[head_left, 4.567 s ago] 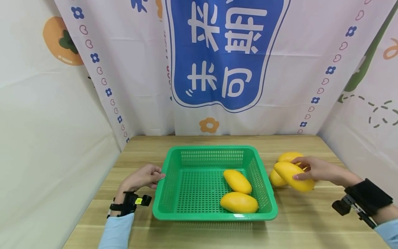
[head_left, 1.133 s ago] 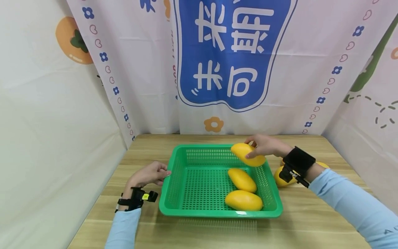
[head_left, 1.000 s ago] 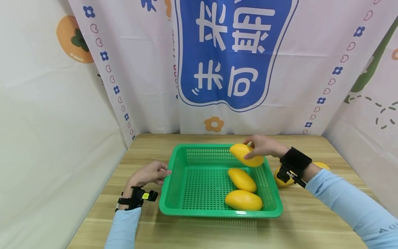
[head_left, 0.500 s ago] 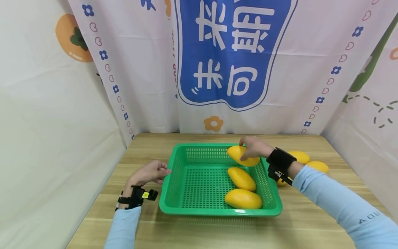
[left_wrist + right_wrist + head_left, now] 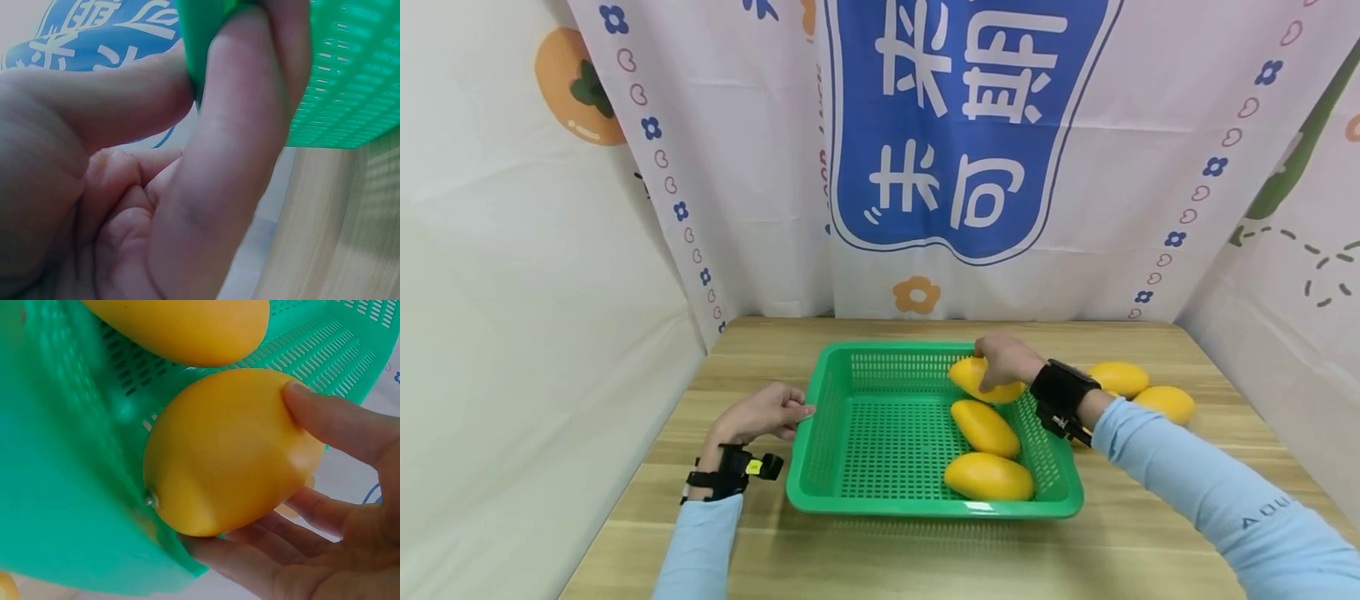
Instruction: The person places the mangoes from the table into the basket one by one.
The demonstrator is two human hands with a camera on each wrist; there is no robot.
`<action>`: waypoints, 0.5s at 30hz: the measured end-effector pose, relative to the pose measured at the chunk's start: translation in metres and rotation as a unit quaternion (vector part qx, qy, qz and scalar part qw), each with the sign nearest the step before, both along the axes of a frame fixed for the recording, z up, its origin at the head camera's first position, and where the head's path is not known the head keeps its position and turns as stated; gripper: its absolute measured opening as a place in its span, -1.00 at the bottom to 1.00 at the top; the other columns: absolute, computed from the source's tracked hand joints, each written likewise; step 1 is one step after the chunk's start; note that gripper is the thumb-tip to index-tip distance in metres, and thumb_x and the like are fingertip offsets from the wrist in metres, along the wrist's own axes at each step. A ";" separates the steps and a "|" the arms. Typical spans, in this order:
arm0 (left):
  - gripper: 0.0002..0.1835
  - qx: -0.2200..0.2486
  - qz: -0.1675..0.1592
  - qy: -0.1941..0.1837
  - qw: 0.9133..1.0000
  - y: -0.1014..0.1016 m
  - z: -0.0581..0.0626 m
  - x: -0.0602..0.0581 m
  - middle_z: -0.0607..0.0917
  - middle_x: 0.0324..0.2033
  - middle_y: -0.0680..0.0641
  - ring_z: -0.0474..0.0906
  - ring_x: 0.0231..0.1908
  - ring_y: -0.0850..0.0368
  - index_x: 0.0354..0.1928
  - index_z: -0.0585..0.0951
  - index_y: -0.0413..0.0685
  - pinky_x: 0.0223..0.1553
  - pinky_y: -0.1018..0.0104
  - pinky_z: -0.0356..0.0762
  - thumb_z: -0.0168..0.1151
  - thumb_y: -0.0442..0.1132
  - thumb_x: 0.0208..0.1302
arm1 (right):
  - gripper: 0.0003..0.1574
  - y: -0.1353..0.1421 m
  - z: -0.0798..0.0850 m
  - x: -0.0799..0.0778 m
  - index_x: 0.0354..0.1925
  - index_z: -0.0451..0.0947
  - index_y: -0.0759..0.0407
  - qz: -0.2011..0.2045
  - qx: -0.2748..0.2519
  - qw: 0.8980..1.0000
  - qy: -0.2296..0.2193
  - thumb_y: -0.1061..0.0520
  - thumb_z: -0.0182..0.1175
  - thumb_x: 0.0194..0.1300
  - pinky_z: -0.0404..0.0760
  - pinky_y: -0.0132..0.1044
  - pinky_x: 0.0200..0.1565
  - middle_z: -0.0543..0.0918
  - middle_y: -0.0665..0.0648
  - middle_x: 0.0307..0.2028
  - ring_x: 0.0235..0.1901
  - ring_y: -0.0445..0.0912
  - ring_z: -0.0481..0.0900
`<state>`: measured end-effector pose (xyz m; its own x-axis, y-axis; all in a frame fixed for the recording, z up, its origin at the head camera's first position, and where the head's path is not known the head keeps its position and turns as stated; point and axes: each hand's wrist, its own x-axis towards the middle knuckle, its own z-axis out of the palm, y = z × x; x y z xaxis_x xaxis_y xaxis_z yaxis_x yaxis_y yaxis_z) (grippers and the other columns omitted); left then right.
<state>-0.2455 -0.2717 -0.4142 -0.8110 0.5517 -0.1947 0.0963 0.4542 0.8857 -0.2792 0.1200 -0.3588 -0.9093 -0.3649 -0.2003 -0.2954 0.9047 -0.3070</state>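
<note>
Clearly, the right hand (image 5: 1009,362) pinches a yellow mango (image 5: 967,377) at its eight o'clock, long axis ten to four, inside the green basket (image 5: 895,450) towards one o'clock, while the farther left hand (image 5: 767,413) pinches the nine-o'clock rim (image 5: 801,454).

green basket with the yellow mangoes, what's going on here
A person's right hand holds a mango at the far right corner of the green basket; whether it touches the bottom is hard to tell. The left hand pinches the basket's left rim. Two other mangoes lie inside, along the right side. More mangoes lie on the table, right of the basket.
</note>
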 end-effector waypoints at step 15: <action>-0.73 -0.002 0.002 0.000 1.000 0.000 -0.002 -0.002 0.33 -0.64 0.05 0.32 -0.65 0.23 -0.43 0.43 -0.24 -0.52 0.41 0.51 0.07 -0.23 0.43 | -0.32 -0.006 -0.008 0.002 0.13 0.45 0.35 0.028 0.046 0.998 -0.013 0.17 0.42 0.06 0.63 -0.06 -0.11 0.58 0.34 0.03 -0.04 0.15 0.54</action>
